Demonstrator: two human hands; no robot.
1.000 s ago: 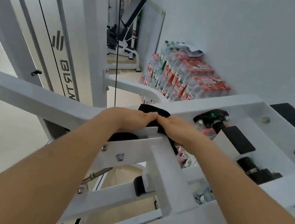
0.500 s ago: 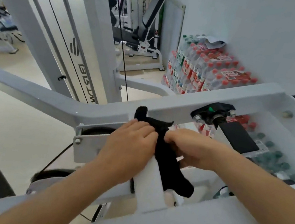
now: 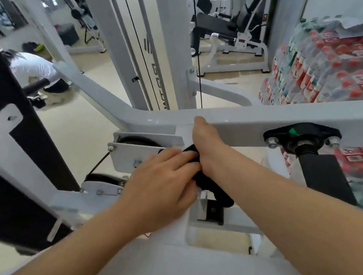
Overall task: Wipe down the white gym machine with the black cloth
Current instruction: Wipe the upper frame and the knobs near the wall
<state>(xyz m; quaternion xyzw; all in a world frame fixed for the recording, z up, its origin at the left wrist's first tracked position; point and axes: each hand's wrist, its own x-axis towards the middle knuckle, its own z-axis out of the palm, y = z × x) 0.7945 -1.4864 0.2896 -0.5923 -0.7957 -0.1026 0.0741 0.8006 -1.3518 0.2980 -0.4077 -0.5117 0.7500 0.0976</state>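
The left hand [image 3: 163, 182] is lying open, its straight fingers pressing on the black cloth [image 3: 213, 189], which is draping over the middle of the white gym machine [image 3: 262, 124], just below its long beam. The right hand [image 3: 207, 144] is covering the cloth's top, thumb pointing up against the beam. Its fingers are hidden, so I cannot tell its grip.

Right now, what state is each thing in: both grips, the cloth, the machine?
left grip: fingers straight, pressing black cloth onto white gym machine.
right grip: on the cloth, thumb against the machine's beam, fingers hidden.
black cloth: bunched under both grips, one end hanging.
water bottle packs: stacked by the wall.
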